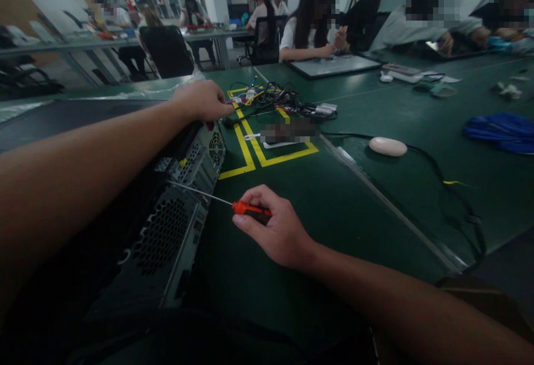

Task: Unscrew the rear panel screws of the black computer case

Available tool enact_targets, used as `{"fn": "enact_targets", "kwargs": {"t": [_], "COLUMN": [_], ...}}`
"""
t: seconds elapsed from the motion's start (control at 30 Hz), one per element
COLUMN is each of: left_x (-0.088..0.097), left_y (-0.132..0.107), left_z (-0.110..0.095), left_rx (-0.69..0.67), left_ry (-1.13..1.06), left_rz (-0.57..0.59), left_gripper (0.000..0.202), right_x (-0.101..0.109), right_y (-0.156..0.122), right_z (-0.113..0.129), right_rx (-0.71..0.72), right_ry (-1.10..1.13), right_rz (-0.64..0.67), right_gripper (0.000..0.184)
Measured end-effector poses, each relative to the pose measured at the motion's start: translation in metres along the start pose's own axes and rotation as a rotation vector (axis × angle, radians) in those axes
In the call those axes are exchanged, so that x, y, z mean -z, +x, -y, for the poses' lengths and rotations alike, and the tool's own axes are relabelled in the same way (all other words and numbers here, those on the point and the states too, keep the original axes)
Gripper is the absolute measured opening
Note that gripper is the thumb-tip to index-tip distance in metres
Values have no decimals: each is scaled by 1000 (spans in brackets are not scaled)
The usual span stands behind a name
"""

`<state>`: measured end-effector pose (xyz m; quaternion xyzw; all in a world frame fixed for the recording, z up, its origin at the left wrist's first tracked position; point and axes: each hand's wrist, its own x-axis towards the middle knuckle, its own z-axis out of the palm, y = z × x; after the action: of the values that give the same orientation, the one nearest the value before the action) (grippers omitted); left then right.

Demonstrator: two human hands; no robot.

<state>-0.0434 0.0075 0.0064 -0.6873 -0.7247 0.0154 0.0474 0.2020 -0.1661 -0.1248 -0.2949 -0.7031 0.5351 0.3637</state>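
Observation:
A black desktop computer case point(125, 198) lies on its side on the green table point(334, 198), its vented rear panel facing me. My right hand point(277, 231) is closed round the orange-and-black handle of a screwdriver point(246, 208); its thin shaft points left and its tip touches the rear panel. My left hand point(204, 100) rests on the case's far top corner with fingers curled over the edge; what they pinch, if anything, is hidden.
A tangle of cables point(275, 98) lies inside yellow tape marks point(250, 153). To the right sit a white mouse point(387, 146) with its cable, a blue cloth point(500, 131) and a grey tray point(334, 65). Several people sit at the far table edges.

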Motion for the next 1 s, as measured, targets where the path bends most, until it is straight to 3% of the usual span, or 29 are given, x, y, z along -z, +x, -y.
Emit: {"fn": "enact_targets", "kwargs": {"t": [0.67, 1.0], "left_x": [-5, -12], "left_y": [9, 18], "left_z": [7, 12], "left_rx": [-11, 3], "left_ry": [-40, -97], "left_rz": [-15, -26], "left_gripper": [68, 74], "right_x": [-1, -1], "right_y": [-1, -2], "right_z": [-2, -2], "right_rx": [19, -10], "right_ry": [-15, -28], "right_rz": [-26, -21], "right_gripper": [18, 30]}}
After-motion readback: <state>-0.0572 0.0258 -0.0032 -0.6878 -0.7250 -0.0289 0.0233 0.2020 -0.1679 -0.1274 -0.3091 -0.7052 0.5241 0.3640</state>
